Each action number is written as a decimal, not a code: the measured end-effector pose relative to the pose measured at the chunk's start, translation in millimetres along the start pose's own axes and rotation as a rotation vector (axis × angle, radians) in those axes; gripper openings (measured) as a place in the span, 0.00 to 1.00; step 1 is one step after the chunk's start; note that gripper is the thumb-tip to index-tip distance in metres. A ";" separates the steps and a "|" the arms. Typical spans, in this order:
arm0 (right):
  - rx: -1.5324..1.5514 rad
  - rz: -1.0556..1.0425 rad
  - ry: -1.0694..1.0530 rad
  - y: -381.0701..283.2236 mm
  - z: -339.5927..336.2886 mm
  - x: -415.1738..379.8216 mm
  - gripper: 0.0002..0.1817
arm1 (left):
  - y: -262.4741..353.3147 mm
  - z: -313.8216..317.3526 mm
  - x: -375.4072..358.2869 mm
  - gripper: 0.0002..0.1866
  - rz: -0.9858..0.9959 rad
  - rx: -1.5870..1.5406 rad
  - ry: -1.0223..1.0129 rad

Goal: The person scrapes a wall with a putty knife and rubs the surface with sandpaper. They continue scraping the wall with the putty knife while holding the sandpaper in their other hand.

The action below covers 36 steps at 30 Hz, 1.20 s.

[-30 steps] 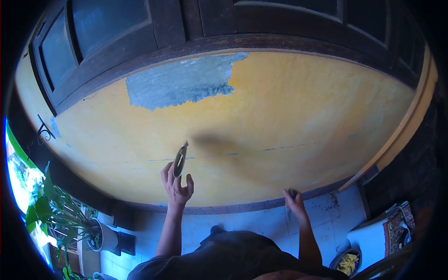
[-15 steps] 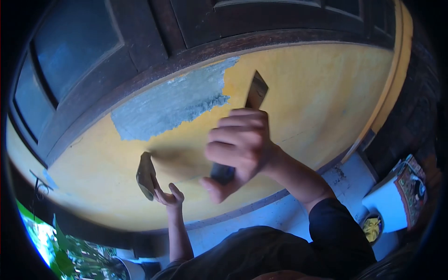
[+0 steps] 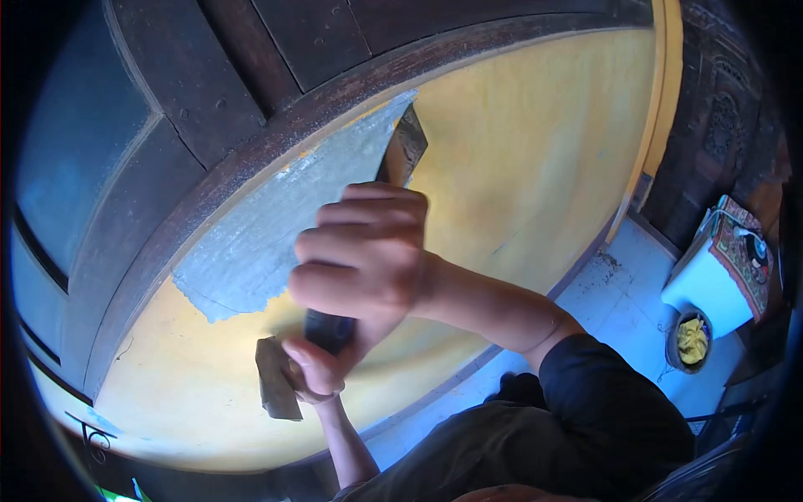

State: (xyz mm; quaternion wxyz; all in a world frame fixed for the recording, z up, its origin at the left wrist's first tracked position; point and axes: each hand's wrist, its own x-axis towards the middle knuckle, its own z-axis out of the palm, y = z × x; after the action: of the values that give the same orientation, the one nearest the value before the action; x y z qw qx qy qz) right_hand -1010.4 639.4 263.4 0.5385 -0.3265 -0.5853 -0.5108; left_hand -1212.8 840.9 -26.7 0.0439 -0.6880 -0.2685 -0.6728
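My right hand (image 3: 368, 243) is wrapped round the dark handle of a putty knife (image 3: 408, 144). The knife's wide metal blade points up and overlaps the right end of a grey patch (image 3: 268, 226) on the yellow wall (image 3: 519, 142). Lower down and partly hidden behind my right thumb, my left hand (image 3: 318, 381) grips a flat, brownish-grey piece (image 3: 276, 386) with straight edges. That piece is held close in front of the wall, below the patch.
A dark wooden frame (image 3: 251, 155) with panels runs above the wall. To the right, a white box-like stand (image 3: 707, 289) bears a patterned cloth. Beside it on the tiled floor stands a bucket (image 3: 673, 345) with yellow material inside. A curled metal bracket (image 3: 96, 439) projects at lower left.
My right hand has moved left, bringing the blade onto the patch's right end. My left hand with the flat piece has turned and is now partly behind the right. The view has shifted.
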 end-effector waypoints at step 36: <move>0.090 -0.176 0.001 22.8 -9.6 -5.0 0.26 | -12.1 -7.7 -9.0 0.54 0.221 -0.276 -0.101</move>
State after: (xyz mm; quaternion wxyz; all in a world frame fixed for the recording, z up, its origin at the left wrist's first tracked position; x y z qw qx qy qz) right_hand -985.3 637.2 263.2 0.5058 -0.2489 -0.6337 -0.5298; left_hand -1224.5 845.1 -38.2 0.0093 -0.7457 -0.0982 -0.6589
